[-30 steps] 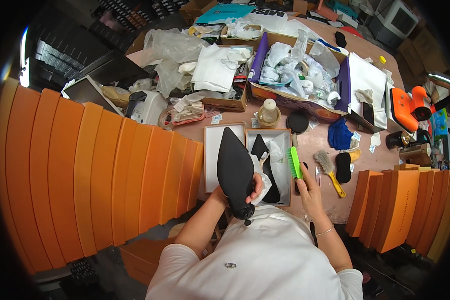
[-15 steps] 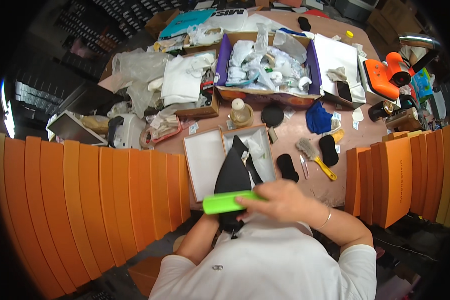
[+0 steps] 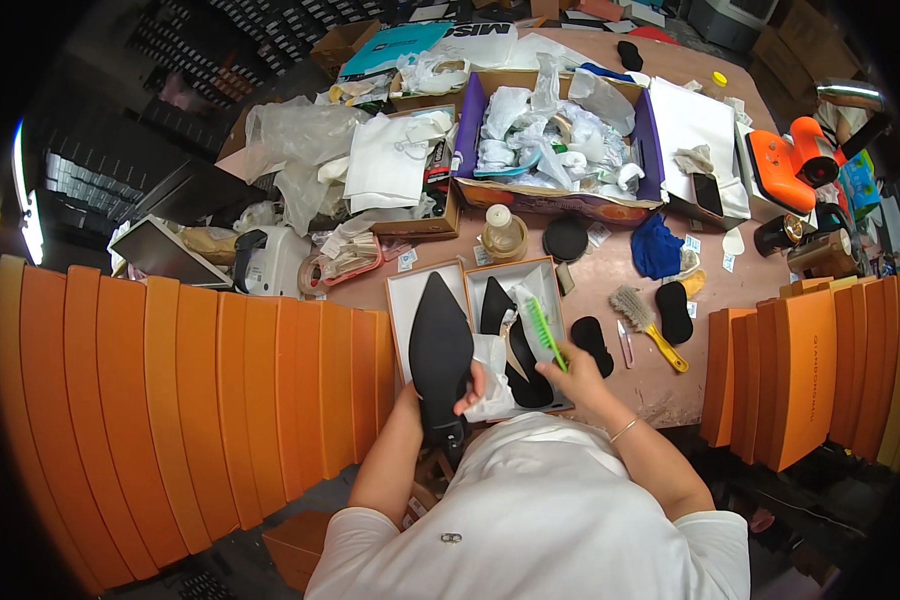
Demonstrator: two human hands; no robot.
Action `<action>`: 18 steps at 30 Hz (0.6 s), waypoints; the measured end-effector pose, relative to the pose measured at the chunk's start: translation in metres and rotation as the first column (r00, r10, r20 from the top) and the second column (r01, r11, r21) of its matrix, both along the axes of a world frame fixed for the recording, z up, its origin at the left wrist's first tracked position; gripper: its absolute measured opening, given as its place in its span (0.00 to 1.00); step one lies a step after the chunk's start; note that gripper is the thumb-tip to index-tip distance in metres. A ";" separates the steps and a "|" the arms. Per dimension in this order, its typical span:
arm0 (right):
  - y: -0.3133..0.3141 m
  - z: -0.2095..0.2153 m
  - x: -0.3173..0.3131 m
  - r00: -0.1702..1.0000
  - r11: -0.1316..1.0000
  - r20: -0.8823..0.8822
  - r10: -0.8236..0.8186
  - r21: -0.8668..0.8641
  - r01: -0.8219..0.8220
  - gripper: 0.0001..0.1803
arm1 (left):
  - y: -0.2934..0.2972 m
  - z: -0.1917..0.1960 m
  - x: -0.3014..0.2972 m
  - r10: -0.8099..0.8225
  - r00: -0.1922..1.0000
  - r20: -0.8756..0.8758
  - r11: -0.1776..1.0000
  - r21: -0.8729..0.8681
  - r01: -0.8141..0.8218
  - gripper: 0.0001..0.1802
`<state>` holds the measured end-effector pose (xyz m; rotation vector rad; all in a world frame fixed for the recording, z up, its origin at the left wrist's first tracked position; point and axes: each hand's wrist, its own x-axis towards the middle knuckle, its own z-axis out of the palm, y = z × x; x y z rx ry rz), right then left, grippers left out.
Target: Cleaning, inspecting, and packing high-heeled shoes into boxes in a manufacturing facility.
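A black pointed shoe (image 3: 440, 345) is held in my left hand (image 3: 473, 388), its flat sole facing up and its toe pointing away from me. The fingers wrap around its right side near the heel. My right hand (image 3: 576, 378) grips a green brush (image 3: 542, 328) with pale bristles, apart from the shoe. Under the brush, an open shoebox (image 3: 560, 345) holds another black pointed shoe (image 3: 532, 388) beside white tissue paper (image 3: 490, 375). The box lid (image 3: 400, 300) lies to the left, partly behind the raised shoe.
Stacks of orange boxes (image 3: 240, 400) flank me on the left and right. A yellow-handled brush (image 3: 660, 345), black pads (image 3: 676, 312), a blue cloth (image 3: 657, 247) and a lidded jar (image 3: 504, 235) lie on the table. Behind them stands a purple box (image 3: 650, 150) of crumpled plastic.
The green brush has moved from across the shoe to the right, over the box, and turned upright. The shoe's sole is now fully exposed, and the view has shifted slightly.
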<state>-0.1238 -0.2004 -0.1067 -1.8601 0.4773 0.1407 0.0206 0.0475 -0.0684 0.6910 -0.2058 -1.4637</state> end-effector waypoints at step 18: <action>0.003 0.046 -0.008 1.000 0.083 -0.012 0.001 0.997 0.012 0.26 | -0.046 -0.013 -0.035 0.496 0.841 -0.217 0.868 0.083 -0.490 0.50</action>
